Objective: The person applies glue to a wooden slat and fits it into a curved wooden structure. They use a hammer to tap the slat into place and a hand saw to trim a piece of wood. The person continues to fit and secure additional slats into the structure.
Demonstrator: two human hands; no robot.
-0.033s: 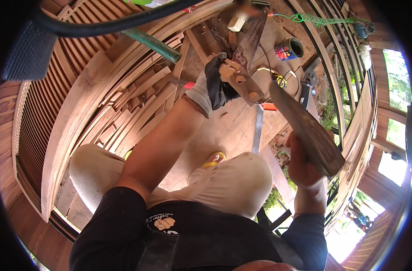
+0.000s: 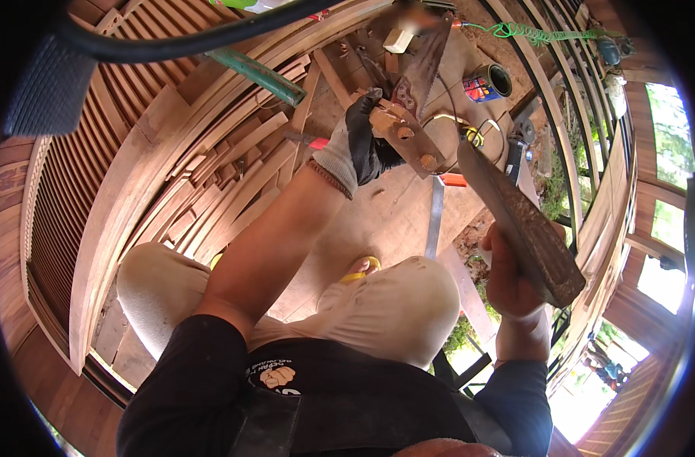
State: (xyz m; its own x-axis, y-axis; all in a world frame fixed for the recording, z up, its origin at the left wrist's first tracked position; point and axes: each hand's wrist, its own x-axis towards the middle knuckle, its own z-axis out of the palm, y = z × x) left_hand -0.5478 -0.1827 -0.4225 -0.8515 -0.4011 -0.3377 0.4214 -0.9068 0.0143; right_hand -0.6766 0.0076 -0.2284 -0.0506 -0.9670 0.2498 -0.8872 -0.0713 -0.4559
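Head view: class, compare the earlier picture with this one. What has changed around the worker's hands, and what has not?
The dark tapered piece in the right hand has tilted slightly: its broad end has shifted a little down and to the right. Nothing was visibly grasped or released. The gloved left hand, wooden block, saw and open can stayed put.

- A flat, dusty tan wooden floor (image 2: 389,217) is spreading across the middle.
- Narrow brown wooden slats (image 2: 58,221) are running side by side along the left.
- Smooth reddish-brown wooden boards (image 2: 62,373) are lining the lower left edge.
- Bright rectangular wall openings (image 2: 669,126) are showing green foliage at the right.
- A straight reddish-brown wooden rail (image 2: 659,190) is separating the upper two.
- White daylight (image 2: 661,286) is flooding in through the lower ones.
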